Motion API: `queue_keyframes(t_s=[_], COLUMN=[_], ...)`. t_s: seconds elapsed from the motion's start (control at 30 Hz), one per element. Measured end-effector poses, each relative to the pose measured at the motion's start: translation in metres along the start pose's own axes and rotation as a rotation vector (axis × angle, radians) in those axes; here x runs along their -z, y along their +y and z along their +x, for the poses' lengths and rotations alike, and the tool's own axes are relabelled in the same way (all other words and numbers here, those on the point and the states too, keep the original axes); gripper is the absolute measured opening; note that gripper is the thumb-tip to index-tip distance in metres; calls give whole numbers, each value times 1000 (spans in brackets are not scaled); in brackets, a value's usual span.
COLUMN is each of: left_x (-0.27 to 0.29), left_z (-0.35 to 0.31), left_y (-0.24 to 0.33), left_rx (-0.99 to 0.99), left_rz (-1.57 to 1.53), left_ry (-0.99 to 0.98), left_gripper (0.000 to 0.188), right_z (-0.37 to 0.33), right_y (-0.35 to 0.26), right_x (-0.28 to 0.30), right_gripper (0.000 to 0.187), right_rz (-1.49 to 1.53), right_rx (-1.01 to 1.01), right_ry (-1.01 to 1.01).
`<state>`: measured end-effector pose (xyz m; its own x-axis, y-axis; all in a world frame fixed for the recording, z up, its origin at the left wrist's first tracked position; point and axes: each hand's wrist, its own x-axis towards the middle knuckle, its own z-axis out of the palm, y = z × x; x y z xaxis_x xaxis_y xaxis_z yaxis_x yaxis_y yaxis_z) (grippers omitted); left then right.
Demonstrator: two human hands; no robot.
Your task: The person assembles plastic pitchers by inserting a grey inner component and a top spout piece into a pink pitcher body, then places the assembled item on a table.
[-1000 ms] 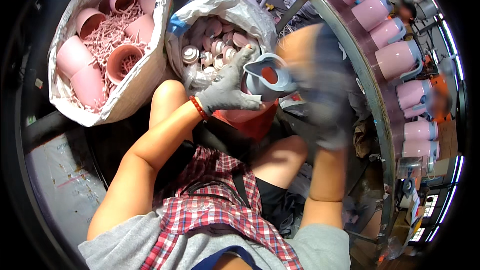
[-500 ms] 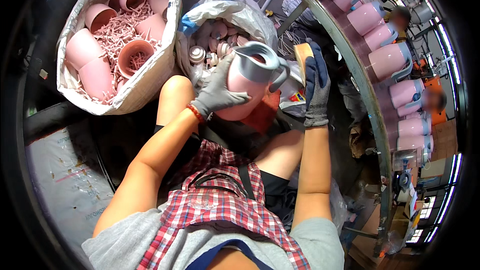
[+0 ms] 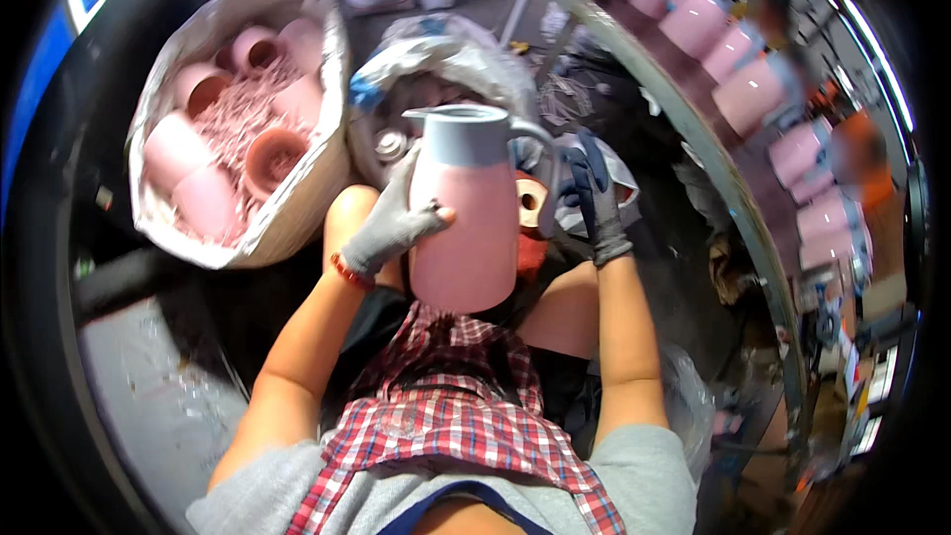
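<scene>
In front of my lap, my left hand [image 3: 396,223], in a grey glove, grips a pink vacuum jug [image 3: 466,233] by its left side. The jug stands upright, with a grey-blue collar, spout and handle. To the right of the jug's handle, my right hand [image 3: 594,198] holds nothing. Its fingers, in a dark blue and grey glove, point up and are apart. Between the jug and that hand sits a tan block [image 3: 531,202] with a round hole, partly hidden by the jug. Below the block shows a red cloth [image 3: 532,256].
At the left stands a white woven sack [image 3: 287,223] of pink shells and thin pink scraps. A plastic-lined bag [image 3: 446,50] holding small parts is beyond the jug. Along the right, a metal-edged bench [image 3: 684,104] carries several pink jugs [image 3: 758,94].
The jug has come closer and turned from tilted to upright. My right hand has let go of the tan block, which now sits beside the jug, and has moved lower.
</scene>
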<state>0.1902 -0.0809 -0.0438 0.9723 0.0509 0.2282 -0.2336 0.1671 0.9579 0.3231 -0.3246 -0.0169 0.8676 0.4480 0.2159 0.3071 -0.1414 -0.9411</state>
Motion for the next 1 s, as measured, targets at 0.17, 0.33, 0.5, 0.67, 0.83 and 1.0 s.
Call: queue_keyframes(t_s=[0.17, 0.33, 0.5, 0.67, 0.83, 1.0], left_x=[-12, -16, -14, -15, -10, -12], left_z=[12, 23, 13, 12, 15, 21], left_y=[-35, -73, -104, -135, -152, -156], left_rx=[-143, 15, 191, 293, 303, 301], left_rz=[74, -306, -335, -365, -400, -233], left_ry=[-92, -25, 28, -23, -85, -85], left_gripper=[96, 54, 9, 8, 6, 10], right_z=[-19, -38, -19, 18, 65, 132], right_y=[-26, -94, -143, -138, -119, -90], right_x=[38, 99, 223, 310, 345, 373], right_gripper=[25, 27, 36, 43, 41, 61], right_rz=[401, 103, -215, -698, -782, -884], right_rx=[-243, 130, 266, 201, 112, -15], right_ry=[-348, 260, 773, 944, 963, 1070])
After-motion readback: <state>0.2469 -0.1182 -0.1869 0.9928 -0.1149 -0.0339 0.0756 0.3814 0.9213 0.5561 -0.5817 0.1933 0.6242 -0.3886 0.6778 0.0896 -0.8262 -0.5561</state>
